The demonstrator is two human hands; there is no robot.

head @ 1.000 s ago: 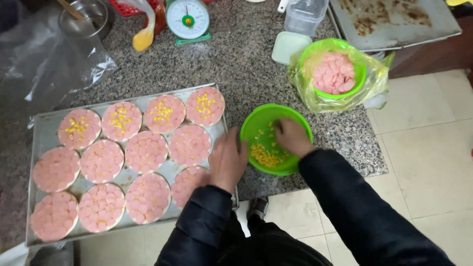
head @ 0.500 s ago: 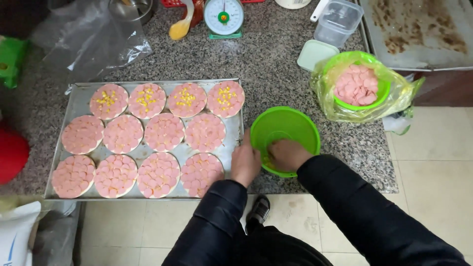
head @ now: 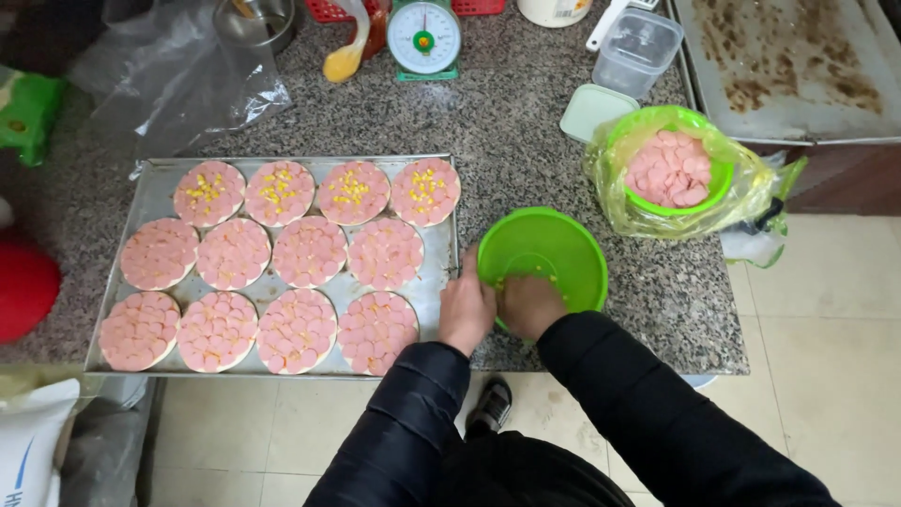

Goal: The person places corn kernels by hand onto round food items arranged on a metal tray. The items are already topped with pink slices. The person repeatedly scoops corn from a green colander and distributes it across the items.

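From the head camera, looking down on a speckled granite counter [head: 526, 141], the person is standing at its front edge with both black sleeves reaching forward. The left hand [head: 466, 310] is resting against the near-left rim of a green bowl [head: 544, 253], fingers curled onto the rim, apparently steadying the bowl so it does not slide. The right hand [head: 530, 305] is dipping into the near side of that bowl with its fingers bunched downward among a few yellow corn kernels [head: 526, 280]; whether it is actually pinching any cannot be told, because the fingertips are hidden behind the knuckles. The bowl is sitting near the front edge of the counter, just beside the right end of a metal baking tray [head: 436, 282], close enough that toppings need only a short carry.

The tray is occupying the left front part of the counter and is carrying twelve round bases covered with pink sausage slices [head: 310, 252] in three rows. The four in the back row are also showing corn [head: 280, 191]; the middle and front rows are looking bare of it.

Toward the right edge, a second green bowl lined with a plastic bag [head: 741, 178] is holding more sausage slices [head: 668, 169]. Along the back edge a kitchen scale [head: 424, 38], a clear plastic container [head: 638, 52] and its pale lid [head: 596, 111] are standing well apart from the hands. A crumpled clear bag [head: 178, 84] is lying at the back left corner.
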